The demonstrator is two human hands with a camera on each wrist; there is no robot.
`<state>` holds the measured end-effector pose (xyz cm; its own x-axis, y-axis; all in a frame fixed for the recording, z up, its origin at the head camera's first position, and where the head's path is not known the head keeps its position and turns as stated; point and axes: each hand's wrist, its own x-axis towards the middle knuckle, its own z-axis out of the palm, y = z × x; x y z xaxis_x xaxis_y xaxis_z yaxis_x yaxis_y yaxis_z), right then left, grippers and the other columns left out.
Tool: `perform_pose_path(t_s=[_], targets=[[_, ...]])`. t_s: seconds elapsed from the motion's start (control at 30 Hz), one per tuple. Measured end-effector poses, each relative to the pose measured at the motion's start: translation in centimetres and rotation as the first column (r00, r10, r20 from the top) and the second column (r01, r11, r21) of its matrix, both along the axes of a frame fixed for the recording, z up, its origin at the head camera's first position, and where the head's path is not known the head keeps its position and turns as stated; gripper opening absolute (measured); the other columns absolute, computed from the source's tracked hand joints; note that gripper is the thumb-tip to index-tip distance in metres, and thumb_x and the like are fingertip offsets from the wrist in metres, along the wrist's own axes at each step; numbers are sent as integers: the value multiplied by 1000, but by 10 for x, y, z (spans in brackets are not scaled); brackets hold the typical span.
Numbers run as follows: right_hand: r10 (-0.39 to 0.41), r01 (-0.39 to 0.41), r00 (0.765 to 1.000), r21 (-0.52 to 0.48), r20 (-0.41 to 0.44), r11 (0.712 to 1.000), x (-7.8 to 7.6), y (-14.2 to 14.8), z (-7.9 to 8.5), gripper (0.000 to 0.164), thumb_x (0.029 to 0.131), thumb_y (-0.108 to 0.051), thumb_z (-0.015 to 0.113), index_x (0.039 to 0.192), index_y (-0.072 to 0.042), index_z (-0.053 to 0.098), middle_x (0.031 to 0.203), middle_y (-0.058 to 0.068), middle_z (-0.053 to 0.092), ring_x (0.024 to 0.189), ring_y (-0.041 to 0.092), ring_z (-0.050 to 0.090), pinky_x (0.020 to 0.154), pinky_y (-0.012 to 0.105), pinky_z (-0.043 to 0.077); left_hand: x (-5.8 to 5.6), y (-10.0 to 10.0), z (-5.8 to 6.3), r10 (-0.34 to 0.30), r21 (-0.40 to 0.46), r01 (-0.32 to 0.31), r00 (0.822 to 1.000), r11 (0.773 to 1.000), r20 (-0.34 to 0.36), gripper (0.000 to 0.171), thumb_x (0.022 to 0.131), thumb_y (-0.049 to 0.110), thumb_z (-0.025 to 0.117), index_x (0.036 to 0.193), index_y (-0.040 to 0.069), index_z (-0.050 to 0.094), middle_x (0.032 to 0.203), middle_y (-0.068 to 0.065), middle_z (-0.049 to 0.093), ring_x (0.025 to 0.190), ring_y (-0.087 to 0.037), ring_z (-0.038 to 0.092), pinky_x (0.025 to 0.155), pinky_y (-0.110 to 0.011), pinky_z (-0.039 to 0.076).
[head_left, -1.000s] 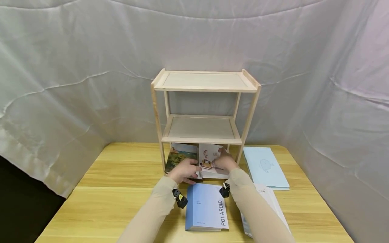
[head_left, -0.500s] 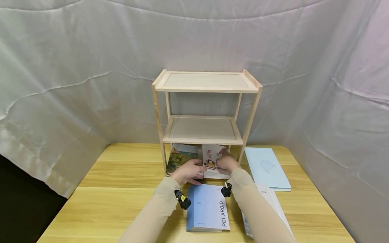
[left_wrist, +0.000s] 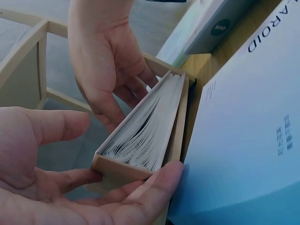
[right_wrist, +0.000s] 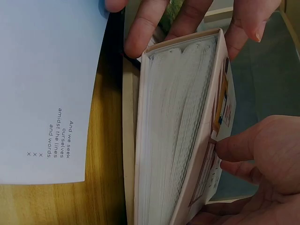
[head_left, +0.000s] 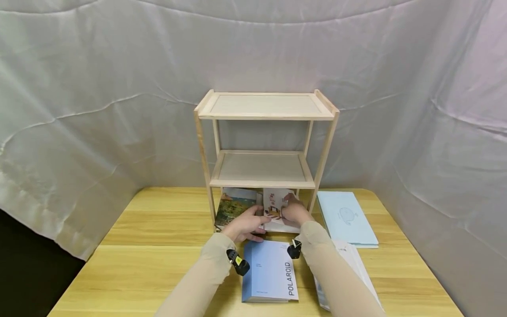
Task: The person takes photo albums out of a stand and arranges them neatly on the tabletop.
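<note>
A thick photo album (head_left: 273,200) with a pale pink cover and a small printed drawing lies on the bottom shelf, its page edges facing me in the right wrist view. My right hand (head_left: 295,211) holds its right side, thumb on the cover and the other fingers bent toward the far edge. At the spine, my left hand (head_left: 246,223) rests with outstretched fingers touching it; the left thumb (left_wrist: 171,176) is at the front lower corner. Left of it on the shelf lies another album (head_left: 233,209) with a green landscape cover, partly behind the left hand.
A blue album (head_left: 269,270) marked POLAROID lies right in front of the shelf. The wooden shelf (head_left: 261,182) has two upper boards above the hands. To the right are a light blue book (head_left: 348,215) and a white item (head_left: 350,255), half hidden by the right arm.
The pink album has slid slightly right, away from the landscape album. My left hand has shifted a little to the right with it; the right hand has stayed at its side.
</note>
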<state>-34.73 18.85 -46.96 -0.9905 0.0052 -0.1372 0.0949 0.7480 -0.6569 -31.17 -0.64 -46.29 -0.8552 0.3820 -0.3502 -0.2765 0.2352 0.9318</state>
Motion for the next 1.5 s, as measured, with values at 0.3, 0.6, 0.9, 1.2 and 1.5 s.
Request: perform_pose_path(t_s=[0.3, 0.6, 0.9, 1.2, 1.5], targets=[[9, -10, 1000, -32, -13, 999, 1, 3, 0, 46, 104, -11, 54, 147, 2, 47, 137, 32, 64, 106, 35, 63, 97, 48, 57, -1, 2, 0, 51, 60, -50, 999, 997, -13, 60, 108, 17, 61, 162, 12, 34, 139, -26, 52, 105, -36, 63, 88, -48, 67], [2, -4, 1000, -157, -13, 988, 2, 2, -3, 46, 102, -11, 57, 147, -3, 49, 145, 31, 59, 121, 41, 62, 108, 55, 54, -7, 1, -5, 103, 103, -96, 992, 990, -66, 44, 109, 14, 58, 149, 10, 39, 130, -28, 59, 94, -31, 71, 87, -47, 68], [-5, 18, 999, -305, 45, 952, -3, 5, -9, 47, 106, -17, 59, 151, -8, 49, 153, 27, 52, 130, 38, 57, 101, 43, 55, -9, -3, 0, 95, 167, -90, 995, 982, -19, 71, 105, 15, 67, 164, 22, 28, 89, -7, 55, 71, -18, 59, 97, -52, 65], [-6, 21, 999, -313, 48, 949, -2, 9, -13, 51, 102, -21, 65, 150, -12, 51, 158, 25, 50, 133, 40, 56, 106, 52, 54, -7, -4, -3, 99, 186, -91, 995, 978, -33, 82, 105, 9, 64, 171, 23, 19, 113, -17, 59, 83, -22, 66, 103, -59, 61], [-11, 26, 999, -364, 44, 931, -2, 10, -16, 53, 105, -22, 65, 154, -11, 48, 164, 25, 44, 142, 43, 50, 113, 57, 48, -4, -4, -8, 150, 185, -135, 987, 973, -66, 85, 102, 9, 64, 171, 24, 18, 137, -30, 56, 91, -25, 70, 94, -54, 65]])
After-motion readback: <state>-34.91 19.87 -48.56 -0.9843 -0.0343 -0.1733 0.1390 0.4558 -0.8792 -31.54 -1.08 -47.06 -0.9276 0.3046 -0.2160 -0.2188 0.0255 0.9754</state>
